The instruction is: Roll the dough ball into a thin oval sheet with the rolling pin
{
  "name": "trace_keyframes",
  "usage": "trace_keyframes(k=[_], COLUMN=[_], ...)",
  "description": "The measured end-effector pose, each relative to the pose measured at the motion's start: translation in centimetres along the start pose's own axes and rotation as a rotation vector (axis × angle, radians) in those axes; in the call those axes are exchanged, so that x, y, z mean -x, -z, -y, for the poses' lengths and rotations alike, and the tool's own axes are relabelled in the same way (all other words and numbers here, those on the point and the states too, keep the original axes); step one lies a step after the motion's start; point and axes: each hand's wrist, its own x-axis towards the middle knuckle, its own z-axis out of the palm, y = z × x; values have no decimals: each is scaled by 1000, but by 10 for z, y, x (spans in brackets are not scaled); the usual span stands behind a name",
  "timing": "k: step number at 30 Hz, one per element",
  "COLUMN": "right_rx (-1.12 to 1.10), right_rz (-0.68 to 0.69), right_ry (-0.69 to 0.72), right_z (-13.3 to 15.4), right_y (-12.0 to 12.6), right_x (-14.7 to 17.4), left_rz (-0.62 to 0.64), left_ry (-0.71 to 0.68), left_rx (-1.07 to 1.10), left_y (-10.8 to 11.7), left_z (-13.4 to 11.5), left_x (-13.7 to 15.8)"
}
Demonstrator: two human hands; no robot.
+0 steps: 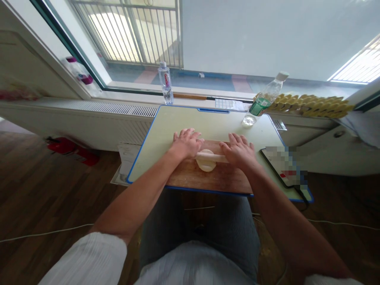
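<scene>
Blue-edged desk point(162, 130) beside a window point(255, 39); left hand point(187, 143) and right hand point(240, 150), spread wide, rest on a rolling pin point(216, 158) crossing a dough disc point(206, 166); slim bottle point(165, 84) at the disc's eleven o'clock.

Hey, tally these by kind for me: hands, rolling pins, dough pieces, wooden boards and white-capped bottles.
Left hand and right hand: 2
Rolling pin: 1
Dough piece: 1
Wooden board: 1
White-capped bottles, the green-labelled bottle and the pink-labelled bottle: 2
Total: 7
</scene>
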Motion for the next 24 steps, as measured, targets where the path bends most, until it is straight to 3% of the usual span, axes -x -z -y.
trace_keyframes(k=[8,10,15,18,24], right_rx=[102,86,12,2,65], right_rz=[-152,-152,-69,-18,-101], right_ry=[79,68,27,27,101], right_z=[-5,-7,-7,-7,-14], right_y=[-20,-22,-12,-8,-23], right_x=[67,61,9,-7,45], left_rz=[-152,-157,-51,-6,-84], left_ry=[-78,-78,-47,-27,-88], left_rx=[-60,-62,-19,-12,-54], left_y=[-14,-13,-3,1,-11], left_z=[-11,-12,-6,-5,-14], left_x=[71,67,16,2,56])
